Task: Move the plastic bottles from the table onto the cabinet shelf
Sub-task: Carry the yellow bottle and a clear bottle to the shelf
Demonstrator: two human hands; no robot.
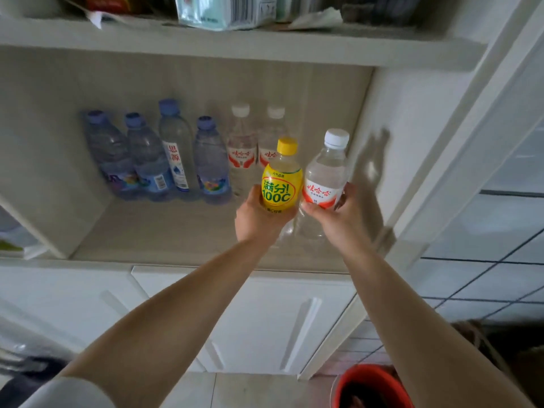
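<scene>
- While both bottles stand upright above the cabinet shelf, the left hand clamps its grip round the yellow bottle.
- Right hand clamps the clear bottle, touching it at 3 o'clock.
- Free shelf board lies at 6 o'clock, straight down the bottles' long axes.
- Row of bottles at 10 o'clock: thin, glossy, ribbed plastic.

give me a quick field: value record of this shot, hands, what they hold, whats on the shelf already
left hand: left hand grips the yellow bottle, upright
right hand: right hand grips the clear bottle with a white cap, upright
position: both bottles held side by side over the cabinet shelf
already on shelf: four blue-capped bottles and two white-capped bottles, in a row at the back
below: white cabinet doors
</scene>
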